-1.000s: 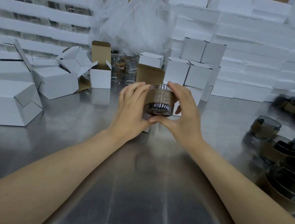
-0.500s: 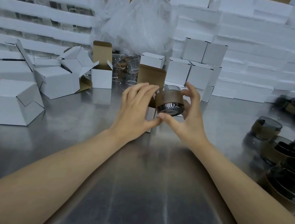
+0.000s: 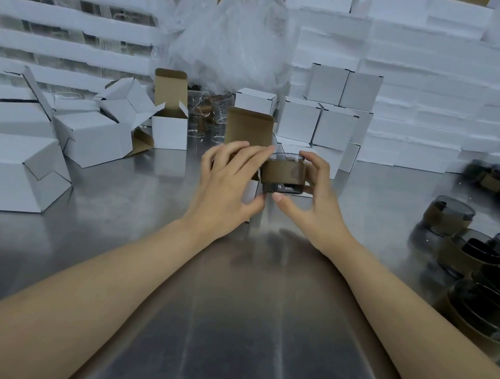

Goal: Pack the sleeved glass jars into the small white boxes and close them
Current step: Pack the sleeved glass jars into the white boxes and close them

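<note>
Turned upright, jar [image 3: 283, 174] in right fingers [image 3: 319, 167]; left fingers [image 3: 240, 156] grip box [image 3: 249, 128]; steel table [image 3: 238, 332].

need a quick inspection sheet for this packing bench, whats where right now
surface: steel table, shiny.
job's things: sleeved jar upright, held beside the open box, whose flap is up; spare jars at right; closed boxes stacked behind.
clutter: unfilled boxes lying at left; plastic wrap heaped at the back.
grippers: left hand holds the open box; right hand grips the sleeved jar.
cables: nothing seen.
surroundings: foam slabs stacked along the back.
</note>
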Motion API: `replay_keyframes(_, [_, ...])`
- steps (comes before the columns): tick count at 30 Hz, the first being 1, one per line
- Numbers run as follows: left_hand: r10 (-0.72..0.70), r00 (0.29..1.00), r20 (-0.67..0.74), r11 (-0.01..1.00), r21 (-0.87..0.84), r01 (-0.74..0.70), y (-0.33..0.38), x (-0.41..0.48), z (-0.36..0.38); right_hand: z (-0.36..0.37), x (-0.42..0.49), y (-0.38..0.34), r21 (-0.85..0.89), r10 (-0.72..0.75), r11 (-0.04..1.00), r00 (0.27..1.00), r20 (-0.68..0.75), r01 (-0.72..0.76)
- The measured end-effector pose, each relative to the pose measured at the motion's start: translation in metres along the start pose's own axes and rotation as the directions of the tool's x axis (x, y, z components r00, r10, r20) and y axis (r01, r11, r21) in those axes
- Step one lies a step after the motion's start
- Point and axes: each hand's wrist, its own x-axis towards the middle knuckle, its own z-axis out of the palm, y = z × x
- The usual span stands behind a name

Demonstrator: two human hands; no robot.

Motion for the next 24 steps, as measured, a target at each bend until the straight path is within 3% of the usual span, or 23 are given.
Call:
replay_keyframes(4, [-0.009,1.0,0.012,1.0,-0.004,0.009,0.001,0.0005,-0.0012,-0.0018,0.0037,-0.0009,-0.063,-0.07,0.996,0.993,-0.099,0.064])
replay_keyframes(7, [0.001,1.0,0.017,1.0,0.003,-0.001,0.0009,0.0004,-0.0018,-0.004,0.0022,-0.002,-0.041,-0.079,0.996,0.995,-0.065,0.076])
replay_keyframes(16, [-0.013,1.0,0.016,1.0,0.001,0.013,-0.001,0.0,0.0036,-0.0006,0.0044,0.0067,0.084,0.096,0.992,0.995,-0.042,-0.092])
replay_keyframes(24, [0.013,1.0,0.003,1.0,-0.006,-0.013,0.0011,-0.0001,0.0015,-0.0064,0.0017,0.0051,0.051,0.172,0.983,0.979,0.108,-0.178])
